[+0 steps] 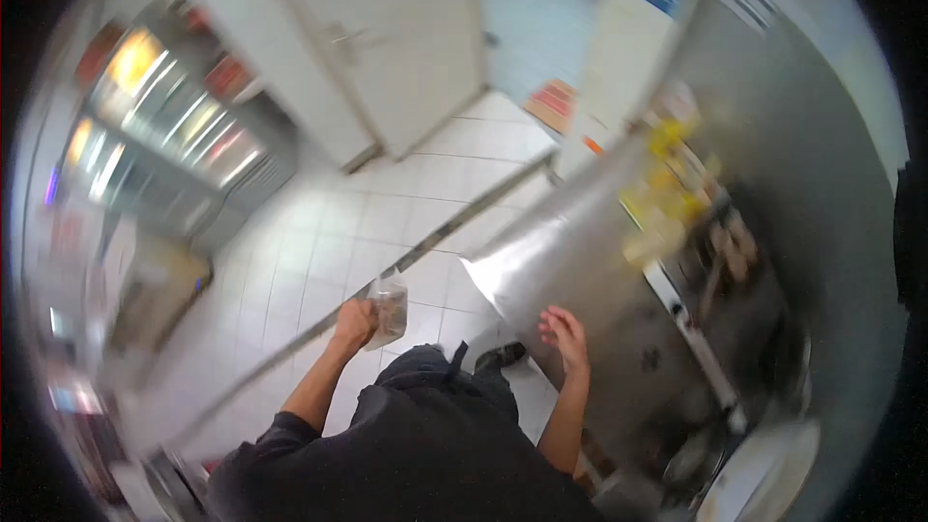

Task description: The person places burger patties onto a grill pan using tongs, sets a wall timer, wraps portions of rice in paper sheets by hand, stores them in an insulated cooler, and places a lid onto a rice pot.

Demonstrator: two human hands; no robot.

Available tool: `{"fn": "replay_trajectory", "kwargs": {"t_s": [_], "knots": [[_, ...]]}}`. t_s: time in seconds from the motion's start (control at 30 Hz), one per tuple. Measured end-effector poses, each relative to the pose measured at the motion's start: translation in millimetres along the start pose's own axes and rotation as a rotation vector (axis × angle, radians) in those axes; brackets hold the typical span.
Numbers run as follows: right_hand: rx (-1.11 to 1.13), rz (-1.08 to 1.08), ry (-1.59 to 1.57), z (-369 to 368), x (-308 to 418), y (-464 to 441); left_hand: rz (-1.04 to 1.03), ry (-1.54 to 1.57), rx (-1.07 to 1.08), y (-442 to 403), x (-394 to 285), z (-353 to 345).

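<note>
My left hand (357, 323) is closed on a clear plastic bag (389, 313) with something brownish inside, held over the floor in front of my body. What the bag contains is too blurred to name. Over the near edge of the stainless steel counter (541, 271), my right hand (565, 336) has its fingers apart and nothing in it. Whether that hand touches the metal I cannot tell.
Yellow-topped containers (667, 193) stand at the counter's far end. A white plate (764, 478) lies near right. Lit display fridges (174, 116) line the left. Ahead are a white door (387, 39), an open doorway and a dark floor strip (416, 251) across white tiles.
</note>
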State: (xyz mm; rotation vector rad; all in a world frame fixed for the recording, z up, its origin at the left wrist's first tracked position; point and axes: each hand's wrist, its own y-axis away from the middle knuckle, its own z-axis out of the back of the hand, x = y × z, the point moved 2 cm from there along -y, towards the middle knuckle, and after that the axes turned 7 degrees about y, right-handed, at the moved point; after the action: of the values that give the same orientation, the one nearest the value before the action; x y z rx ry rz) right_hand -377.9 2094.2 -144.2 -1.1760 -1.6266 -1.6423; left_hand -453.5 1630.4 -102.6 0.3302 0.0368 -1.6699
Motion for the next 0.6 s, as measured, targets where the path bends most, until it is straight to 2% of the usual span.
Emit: {"fn": "replay_trajectory", "kwargs": {"t_s": [0.1,0.17,0.2,0.23,0.33,0.43,0.5,0.6], "knots": [[0.15,-0.079,0.096,-70,0,-12,0.225,0.134,-0.038,74,47,23],[0.257,-0.124,0.21,-123,-10,-21,0.374,0.2,-0.08,129,106,-6],[0.316,-0.14,0.27,-150,-25,-33,0.443,0.232,-0.103,155,135,-19],[0.353,-0.16,0.348,-176,-42,-42,0.508,0.287,-0.168,186,144,-2],[0.431,-0.247,0.47,-221,-116,-83,0.689,0.35,-0.178,263,201,-39],[0.6,-0.461,0.875,-242,-198,-114,0.942,0.414,-0.267,337,247,-50],[0.689,-0.499,1.103,-306,-217,-113,1.061,0.44,-0.321,381,272,-61],[0.812,-0.442,1.324,-410,-229,-105,1.224,0.45,-0.422,441,305,-90]]}}
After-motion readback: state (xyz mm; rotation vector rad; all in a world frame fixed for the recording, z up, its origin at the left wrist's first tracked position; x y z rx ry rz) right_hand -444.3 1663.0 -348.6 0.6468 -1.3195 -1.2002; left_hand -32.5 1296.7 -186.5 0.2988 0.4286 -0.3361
